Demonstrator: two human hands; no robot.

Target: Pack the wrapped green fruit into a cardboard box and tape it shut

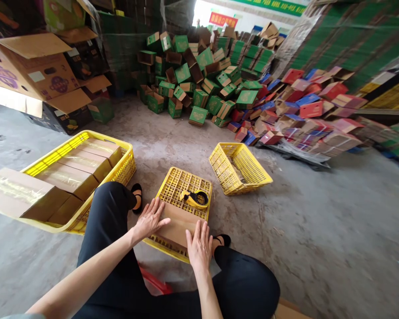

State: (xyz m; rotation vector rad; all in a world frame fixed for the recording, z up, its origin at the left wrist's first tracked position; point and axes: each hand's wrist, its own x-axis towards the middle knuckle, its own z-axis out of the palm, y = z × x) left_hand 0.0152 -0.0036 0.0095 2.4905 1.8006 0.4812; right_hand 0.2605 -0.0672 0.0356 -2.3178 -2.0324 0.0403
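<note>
A brown cardboard box [177,223] lies on an upturned yellow plastic crate [173,182] between my knees. My left hand [150,218] rests on the box's left end, fingers stretched out. At the opposite end my right hand [199,246] lies flat with its fingers extended. Just beyond the box, on the same crate, sits a yellow tape dispenser [196,199]. Neither hand touches it. The undersides of both palms are hidden.
To the left, a large yellow crate [129,164] holds several taped cardboard boxes [71,175]. A smaller yellow crate [252,177] stands ahead on the right. Green boxes [199,114] and red boxes [310,110] are heaped behind. Open cartons [49,71] are stacked at far left.
</note>
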